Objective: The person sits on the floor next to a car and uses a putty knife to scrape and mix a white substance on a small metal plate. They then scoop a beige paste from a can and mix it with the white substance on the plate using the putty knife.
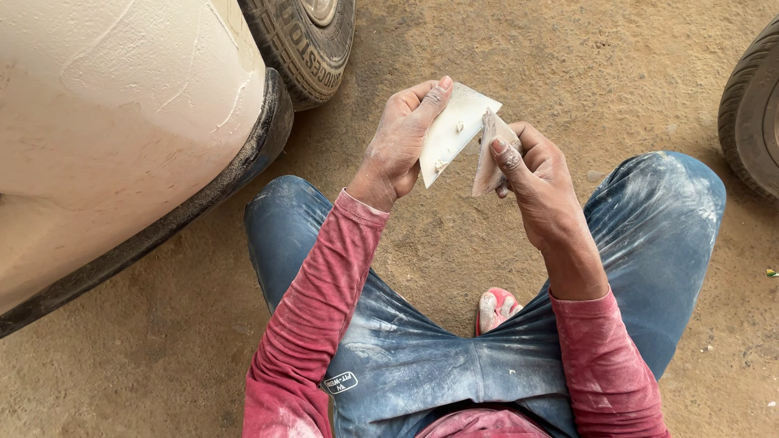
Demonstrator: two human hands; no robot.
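Note:
My left hand [399, 142] holds a flat white plastic spreader card [451, 130] by its edge, with a few small lumps of pale filler on its face. My right hand [535, 178] grips a second, smaller scraper blade [488, 158], brownish and smeared, its edge set against the side of the white card. Both hands are raised over my knees as I squat on the dirt. My sleeves are dusty red, my jeans are blue with white dust.
A cream car body panel [105, 130] coated with filler, with a black lower trim [203, 195], fills the left. A tyre [304, 45] stands behind it and another tyre [751, 113] at the right edge. Sandy ground [454, 251] lies between; a pink sandal [497, 308] shows below.

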